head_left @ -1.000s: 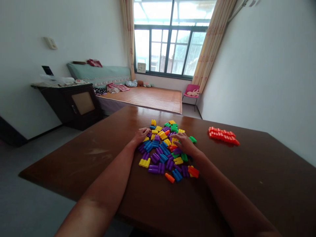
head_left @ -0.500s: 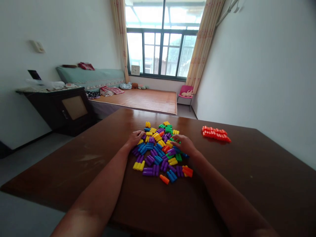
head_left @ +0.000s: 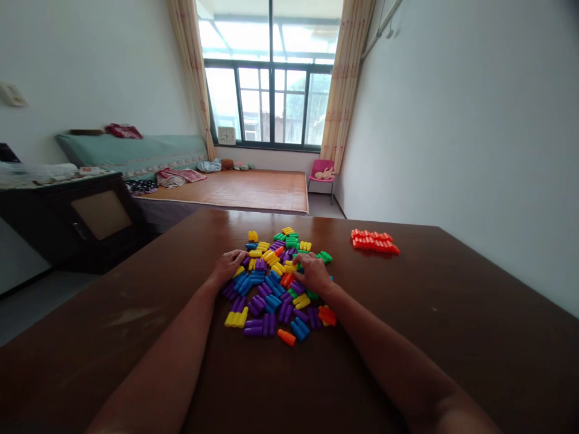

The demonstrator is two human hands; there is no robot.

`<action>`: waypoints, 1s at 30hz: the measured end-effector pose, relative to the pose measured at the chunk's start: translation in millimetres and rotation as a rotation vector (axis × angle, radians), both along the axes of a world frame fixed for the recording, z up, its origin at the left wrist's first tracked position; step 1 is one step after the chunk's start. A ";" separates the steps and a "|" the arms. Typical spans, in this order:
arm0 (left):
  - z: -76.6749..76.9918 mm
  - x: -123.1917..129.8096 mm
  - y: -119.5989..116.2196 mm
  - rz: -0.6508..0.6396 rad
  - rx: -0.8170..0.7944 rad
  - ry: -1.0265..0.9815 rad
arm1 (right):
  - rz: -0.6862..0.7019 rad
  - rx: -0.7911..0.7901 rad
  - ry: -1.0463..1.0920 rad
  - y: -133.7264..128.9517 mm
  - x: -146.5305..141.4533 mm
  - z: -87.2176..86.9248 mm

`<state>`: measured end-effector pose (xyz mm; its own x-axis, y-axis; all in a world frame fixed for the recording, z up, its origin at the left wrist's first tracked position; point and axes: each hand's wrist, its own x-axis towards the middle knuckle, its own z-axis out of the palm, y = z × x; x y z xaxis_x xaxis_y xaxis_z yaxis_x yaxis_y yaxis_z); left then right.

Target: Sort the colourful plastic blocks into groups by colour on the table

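A loose heap of connecting toy blocks (head_left: pixel 272 302), shaped like joined bullet-like tubes in purple, blue, yellow, green and orange, lies on the brown table. At the heap's left edge is my left hand (head_left: pixel 228 267), its fingers drawn together next to a purple block (head_left: pixel 245 261); what they hold, if anything, is hidden. My right hand (head_left: pixel 313 272) reaches over the right side, thumb and fingers bent and apart around a yellow block (head_left: pixel 290 266), with no firm grip visible. A green block (head_left: pixel 324 257) lies just beyond its knuckles.
To the right on the table (head_left: pixel 384 301) sit joined rows of orange blocks (head_left: pixel 374 241). Beyond the table are a bed with a mat (head_left: pixel 253 190), a pink chair (head_left: pixel 322 169) and a dark cabinet (head_left: pixel 81 211) at left. A single orange block (head_left: pixel 286 337) lies nearest me.
The view has turned to the right, so everything sits further left. My right hand has shifted slightly left over the heap, and a green block shows beyond it. My left hand stays at the heap's edge.
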<state>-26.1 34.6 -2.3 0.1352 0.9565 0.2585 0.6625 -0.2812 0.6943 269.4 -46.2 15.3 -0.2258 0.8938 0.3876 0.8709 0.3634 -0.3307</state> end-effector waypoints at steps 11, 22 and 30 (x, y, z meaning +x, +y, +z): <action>0.0 0.0 2.1 0.017 -0.017 -0.031 | -0.834 -0.179 0.301 26.3 182.7 -16.7; -5.3 -1.5 5.1 -0.013 -0.022 -0.013 | -0.885 -0.222 0.110 18.3 200.6 -27.2; -0.2 1.4 -2.6 -0.001 0.010 -0.037 | -0.583 0.019 0.116 24.0 148.2 -8.3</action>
<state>-24.7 32.1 -2.5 0.1262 0.9538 0.2727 0.6360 -0.2887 0.7156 417.6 -22.2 7.0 0.3450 0.8500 0.3980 0.8873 -0.1572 -0.4335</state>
